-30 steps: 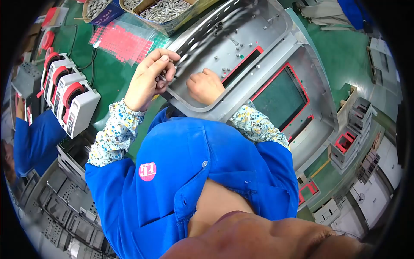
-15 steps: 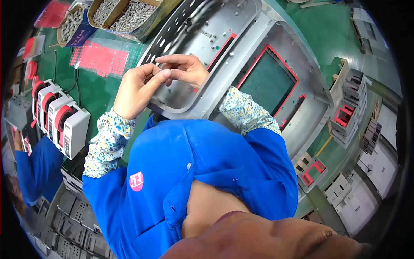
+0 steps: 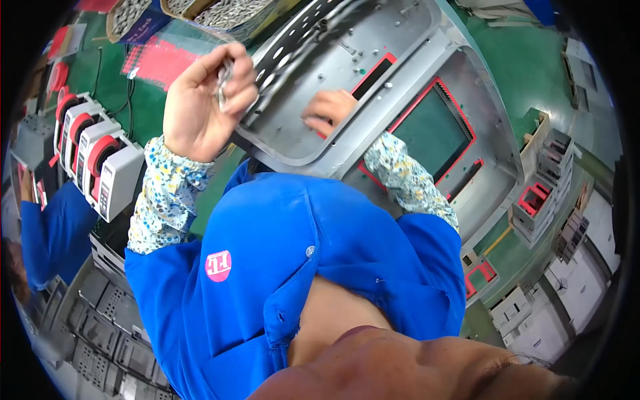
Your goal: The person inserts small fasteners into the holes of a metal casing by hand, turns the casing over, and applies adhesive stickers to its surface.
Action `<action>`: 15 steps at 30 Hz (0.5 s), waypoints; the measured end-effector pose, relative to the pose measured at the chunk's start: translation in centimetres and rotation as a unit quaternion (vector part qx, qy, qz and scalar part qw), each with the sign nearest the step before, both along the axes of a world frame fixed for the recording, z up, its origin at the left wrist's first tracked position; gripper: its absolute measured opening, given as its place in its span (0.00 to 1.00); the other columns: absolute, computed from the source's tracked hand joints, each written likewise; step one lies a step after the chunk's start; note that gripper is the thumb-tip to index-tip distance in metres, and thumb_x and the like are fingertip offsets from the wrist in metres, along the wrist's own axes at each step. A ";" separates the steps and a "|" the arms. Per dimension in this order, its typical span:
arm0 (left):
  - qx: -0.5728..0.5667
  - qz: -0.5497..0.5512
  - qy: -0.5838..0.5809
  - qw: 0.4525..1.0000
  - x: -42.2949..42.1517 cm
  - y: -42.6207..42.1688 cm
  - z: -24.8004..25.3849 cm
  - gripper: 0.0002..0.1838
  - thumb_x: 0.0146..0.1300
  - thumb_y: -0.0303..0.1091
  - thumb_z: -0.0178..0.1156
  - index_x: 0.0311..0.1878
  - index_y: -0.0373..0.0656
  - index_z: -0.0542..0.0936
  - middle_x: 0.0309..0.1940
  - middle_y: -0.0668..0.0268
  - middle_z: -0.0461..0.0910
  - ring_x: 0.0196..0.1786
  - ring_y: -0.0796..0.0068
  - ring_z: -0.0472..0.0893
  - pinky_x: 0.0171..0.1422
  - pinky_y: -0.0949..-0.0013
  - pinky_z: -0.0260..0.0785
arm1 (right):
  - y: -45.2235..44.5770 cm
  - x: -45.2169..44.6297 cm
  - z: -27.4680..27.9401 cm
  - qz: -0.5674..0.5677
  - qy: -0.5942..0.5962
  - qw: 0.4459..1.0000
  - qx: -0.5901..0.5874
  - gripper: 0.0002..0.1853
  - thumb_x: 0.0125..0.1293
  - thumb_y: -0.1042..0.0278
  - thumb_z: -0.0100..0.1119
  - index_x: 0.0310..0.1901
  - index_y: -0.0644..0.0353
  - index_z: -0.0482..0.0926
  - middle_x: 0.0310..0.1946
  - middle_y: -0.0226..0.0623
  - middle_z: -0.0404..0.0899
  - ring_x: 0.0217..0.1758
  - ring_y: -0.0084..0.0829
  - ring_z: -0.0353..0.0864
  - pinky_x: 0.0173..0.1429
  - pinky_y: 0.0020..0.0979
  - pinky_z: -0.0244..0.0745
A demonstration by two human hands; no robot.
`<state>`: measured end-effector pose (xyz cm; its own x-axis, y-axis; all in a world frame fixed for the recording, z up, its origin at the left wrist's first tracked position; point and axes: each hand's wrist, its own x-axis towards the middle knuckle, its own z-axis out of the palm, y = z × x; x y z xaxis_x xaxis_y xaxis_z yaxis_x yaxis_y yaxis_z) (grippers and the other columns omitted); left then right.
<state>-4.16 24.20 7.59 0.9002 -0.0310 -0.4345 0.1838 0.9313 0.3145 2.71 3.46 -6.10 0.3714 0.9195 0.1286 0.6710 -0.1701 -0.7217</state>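
Observation:
My left hand (image 3: 210, 100) is raised at the left of the metal housing, fingers curled around several small metal fasteners (image 3: 225, 83). Their exact kind is too small to tell. My right hand (image 3: 331, 110) is low inside the grey metal housing (image 3: 320, 150), near a slot framed by a red gasket (image 3: 375, 75). Its fingers are curled together, slightly blurred, and whatever they may hold is hidden. Small studs and fasteners (image 3: 352, 50) stand or lie on the housing's inner face. A larger window edged by a red gasket (image 3: 457, 100) lies farther right.
Boxes of metal fasteners (image 3: 230, 13) stand at the top left, above a clear bag with red pieces (image 3: 160, 63). White label dispensers with red rolls (image 3: 113, 170) sit at the left. Another person's blue sleeve (image 3: 63, 233) shows there. Stacked grey parts (image 3: 543, 193) stand at the right.
My hands, close together before, have separated. The left has lifted up with fasteners showing in its curled fingers; the right has moved right and into the housing. The view has shifted slightly.

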 end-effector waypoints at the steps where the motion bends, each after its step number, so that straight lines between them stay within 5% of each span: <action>1: -0.063 0.046 -0.029 0.997 0.0 0.0 -0.5 0.11 0.64 0.29 0.39 0.39 0.32 0.70 0.27 0.64 0.67 0.25 0.79 0.61 0.25 0.79 0.56 | -0.5 -0.9 0.1 -0.013 -0.019 0.999 -0.031 0.06 0.48 0.65 0.58 0.30 0.50 0.77 0.29 0.27 0.72 0.36 0.30 0.71 0.45 0.31 0.60; 2: -0.022 0.127 0.064 0.990 0.6 -1.5 0.7 0.11 0.64 0.30 0.40 0.41 0.32 0.69 0.29 0.63 0.69 0.25 0.78 0.63 0.25 0.78 0.58 | -0.5 -1.6 -0.4 -0.009 -0.018 0.999 -0.033 0.06 0.48 0.65 0.58 0.30 0.50 0.77 0.29 0.27 0.72 0.36 0.30 0.71 0.45 0.31 0.60; 4: 0.001 0.035 0.134 0.990 0.4 -2.8 -0.1 0.12 0.63 0.30 0.42 0.44 0.32 0.68 0.31 0.62 0.70 0.25 0.78 0.65 0.26 0.78 0.60 | -0.3 -2.7 -1.4 -0.021 -0.142 0.988 0.062 0.05 0.44 0.64 0.58 0.26 0.48 0.75 0.26 0.26 0.71 0.36 0.28 0.70 0.44 0.33 0.61; 6: 0.018 -0.094 0.070 0.993 -0.5 -3.2 -2.2 0.13 0.65 0.32 0.41 0.47 0.33 0.66 0.31 0.64 0.68 0.23 0.84 0.60 0.21 0.82 0.55 | 0.5 -3.3 -0.9 -0.020 -0.152 0.985 0.077 0.05 0.42 0.64 0.57 0.24 0.49 0.75 0.25 0.26 0.70 0.34 0.30 0.70 0.49 0.35 0.61; 8: 0.070 -0.106 0.007 0.992 -0.7 -2.9 -3.2 0.14 0.66 0.34 0.40 0.47 0.33 0.67 0.30 0.66 0.69 0.22 0.86 0.59 0.21 0.83 0.54 | 0.9 -3.6 -0.8 -0.007 -0.161 0.985 0.062 0.03 0.41 0.66 0.55 0.21 0.51 0.74 0.23 0.28 0.69 0.32 0.30 0.69 0.53 0.37 0.61; 15: 0.209 -0.067 0.049 0.974 -0.4 -3.6 -2.3 0.14 0.66 0.36 0.41 0.46 0.34 0.68 0.29 0.68 0.69 0.22 0.86 0.62 0.20 0.83 0.54 | 1.2 -4.6 -1.2 -0.013 -0.253 0.966 0.061 0.05 0.38 0.66 0.48 0.15 0.56 0.72 0.20 0.33 0.69 0.29 0.32 0.71 0.56 0.42 0.63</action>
<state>-4.56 20.63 5.30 0.8539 0.0521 -0.5178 0.3436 0.6908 0.6362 -1.88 4.67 -7.29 0.2558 0.8776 0.4054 0.9393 -0.1264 -0.3190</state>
